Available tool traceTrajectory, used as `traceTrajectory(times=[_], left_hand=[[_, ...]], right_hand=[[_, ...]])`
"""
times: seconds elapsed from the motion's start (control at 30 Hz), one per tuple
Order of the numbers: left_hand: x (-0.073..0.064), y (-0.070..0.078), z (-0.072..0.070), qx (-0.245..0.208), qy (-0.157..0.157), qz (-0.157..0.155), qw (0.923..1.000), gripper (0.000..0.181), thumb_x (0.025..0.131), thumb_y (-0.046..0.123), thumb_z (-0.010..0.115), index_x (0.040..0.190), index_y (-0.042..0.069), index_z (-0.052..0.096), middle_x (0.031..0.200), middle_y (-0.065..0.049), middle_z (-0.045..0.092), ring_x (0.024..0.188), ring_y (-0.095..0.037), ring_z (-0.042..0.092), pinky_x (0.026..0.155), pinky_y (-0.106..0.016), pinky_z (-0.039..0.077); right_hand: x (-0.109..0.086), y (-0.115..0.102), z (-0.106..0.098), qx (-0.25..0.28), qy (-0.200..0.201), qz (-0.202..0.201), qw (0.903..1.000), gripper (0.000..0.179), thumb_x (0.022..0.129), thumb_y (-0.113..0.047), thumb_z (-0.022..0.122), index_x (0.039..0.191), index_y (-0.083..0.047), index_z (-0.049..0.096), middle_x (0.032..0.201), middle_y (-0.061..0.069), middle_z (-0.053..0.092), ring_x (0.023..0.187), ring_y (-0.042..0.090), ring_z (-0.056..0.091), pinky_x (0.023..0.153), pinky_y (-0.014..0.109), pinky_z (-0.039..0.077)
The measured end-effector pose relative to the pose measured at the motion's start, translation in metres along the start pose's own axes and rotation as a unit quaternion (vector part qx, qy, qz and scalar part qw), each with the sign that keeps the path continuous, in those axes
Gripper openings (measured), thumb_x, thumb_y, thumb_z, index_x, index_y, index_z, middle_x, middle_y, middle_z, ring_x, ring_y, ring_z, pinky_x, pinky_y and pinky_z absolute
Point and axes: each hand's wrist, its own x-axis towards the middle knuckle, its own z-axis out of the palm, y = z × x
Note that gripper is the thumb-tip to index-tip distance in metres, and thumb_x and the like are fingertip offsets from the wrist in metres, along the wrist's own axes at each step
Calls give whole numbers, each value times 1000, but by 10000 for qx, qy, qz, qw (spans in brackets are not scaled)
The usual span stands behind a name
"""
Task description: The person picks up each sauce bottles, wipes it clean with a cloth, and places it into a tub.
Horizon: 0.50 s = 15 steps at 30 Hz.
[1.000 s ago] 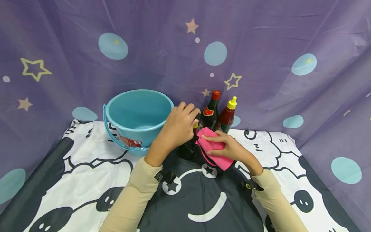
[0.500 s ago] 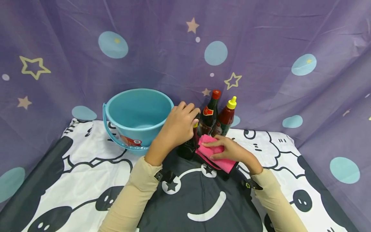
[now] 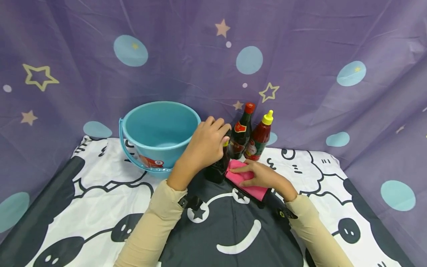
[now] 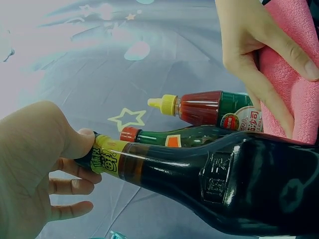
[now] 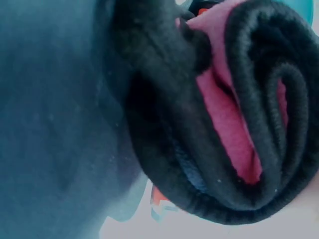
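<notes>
My left hand (image 3: 205, 144) pinches the black cap of a dark soy sauce bottle (image 4: 199, 174), which has a yellow neck label and stands upright on the cloth-covered table. Several of the other left fingers are loosely bent away from the cap in the left wrist view. A folded pink towel (image 3: 256, 191) with black edging is gripped by my right hand (image 3: 265, 176). It lies against the low right side of the bottle. In the right wrist view the rolled towel edge (image 5: 227, 124) fills much of the picture and hides the fingers.
Behind the soy sauce bottle stand a red-capped dark glass bottle (image 3: 241, 137) and a red sauce squeeze bottle (image 3: 259, 138) with a yellow nozzle. Left of my hand is a blue bucket (image 3: 160, 149), its handle folded down. A purple starred curtain (image 3: 300, 48) hangs behind.
My right hand and the pink towel have slid down along the bottle toward its base, uncovering more of the two bottles behind. My left hand stays at the cap.
</notes>
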Motion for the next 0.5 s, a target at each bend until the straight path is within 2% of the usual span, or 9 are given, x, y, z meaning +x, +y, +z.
traceTrajectory(times=[0.1,0.2,0.33,0.43,0.5], left_hand=[[0,0,0,-24,-39,-11,10000,25,102,20,58,123,9,68,112,-9,63,97,-28,53,85,-42,50],[-1,0,0,-57,-53,-21,10000,26,103,21,58,124,9,68,112,-9,63,96,-28,53,85,-43,50],[-1,0,-2,-86,-77,-47,9999,27,103,22,58,125,9,68,112,-9,63,96,-28,54,85,-42,50],[-1,0,-3,-93,-157,-81,9998,29,104,23,58,127,10,67,113,-9,64,97,-28,55,85,-42,51],[-1,0,-4,-113,-205,-112,9997,29,104,24,58,128,10,67,113,-9,63,98,-28,55,86,-42,50]], right_hand=[[-1,2,-1,9,-124,-16,9999,57,88,-29,81,142,-24,62,107,7,58,73,10,39,62,24,32],[-3,2,-2,0,-218,-22,9998,59,88,-28,80,144,-24,60,114,11,59,77,13,46,66,27,39],[-6,0,-3,51,-321,95,9994,68,85,-29,83,147,-26,56,128,16,60,93,19,57,79,34,50],[-8,-3,-3,8,-373,211,9991,76,81,-32,86,149,-27,53,128,14,60,98,19,58,83,36,52],[-8,-6,-4,-59,-390,282,9988,81,78,-33,88,150,-27,52,121,11,59,92,17,56,79,34,51]])
